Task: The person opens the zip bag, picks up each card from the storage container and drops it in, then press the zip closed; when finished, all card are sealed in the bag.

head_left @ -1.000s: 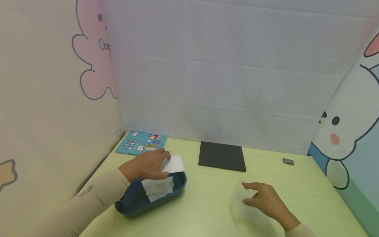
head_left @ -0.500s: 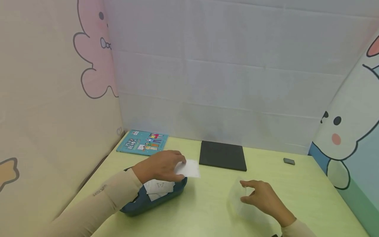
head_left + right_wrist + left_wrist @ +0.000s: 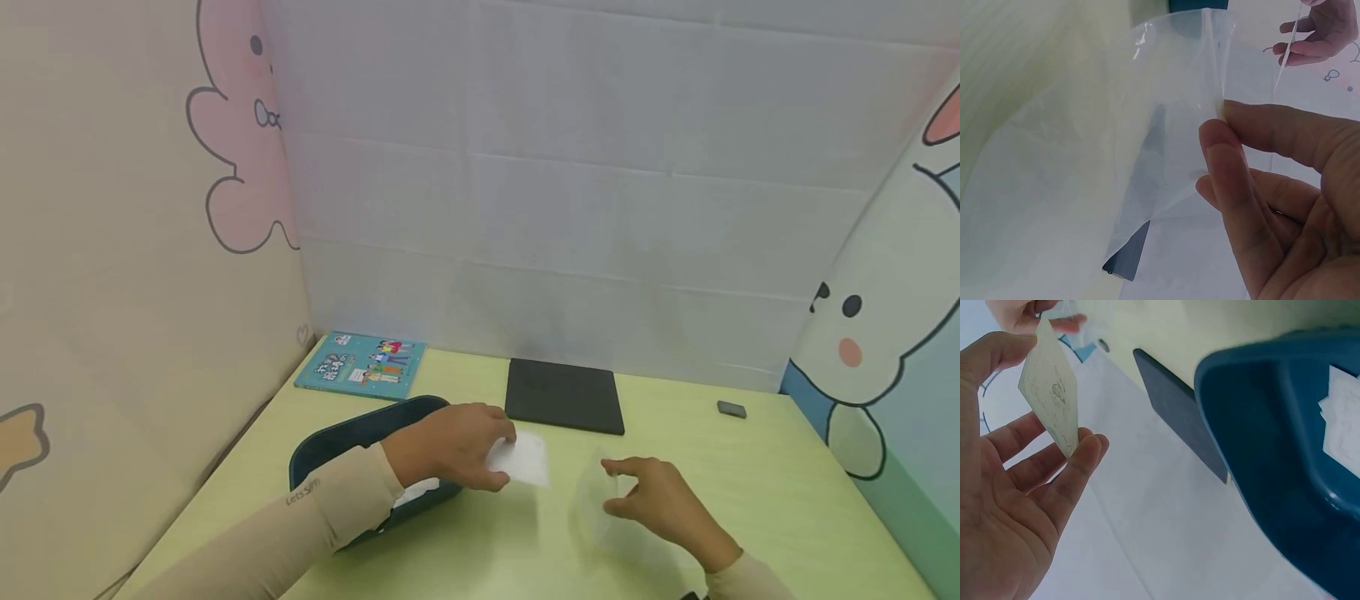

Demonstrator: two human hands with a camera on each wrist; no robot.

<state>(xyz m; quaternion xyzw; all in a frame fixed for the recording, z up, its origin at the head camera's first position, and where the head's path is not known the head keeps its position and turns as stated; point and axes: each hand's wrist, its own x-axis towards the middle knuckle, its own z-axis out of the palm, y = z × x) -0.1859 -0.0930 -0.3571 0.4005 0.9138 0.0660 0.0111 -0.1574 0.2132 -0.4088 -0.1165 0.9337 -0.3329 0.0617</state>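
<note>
Over the table, my left hand [image 3: 461, 446] pinches a square white paper piece [image 3: 525, 458] by its edges. The left wrist view shows a faint line drawing on the face of the paper [image 3: 1054, 390], with the thumb on one edge and fingertips at the opposite one. To the right, my right hand [image 3: 663, 504] pinches the rim of a clear plastic bag [image 3: 1172, 69] between thumb and fingers. The bag's mouth stands apart, facing the left hand. Behind my left forearm sits a dark blue basin [image 3: 330, 442], partly hidden. More white paper pieces [image 3: 1344, 419] lie inside it.
A teal illustrated book [image 3: 363, 365] lies at the back left of the yellow table [image 3: 750, 483]. A flat black rectangular slab [image 3: 564, 396] is at the back middle, and a small dark grey block [image 3: 731, 409] at the back right. Walls enclose the table's back and sides.
My left hand has lifted the white paper piece from over the basin and carried it right, close to the plastic bag. The right hand, still pinching the bag, has shifted slightly left.
</note>
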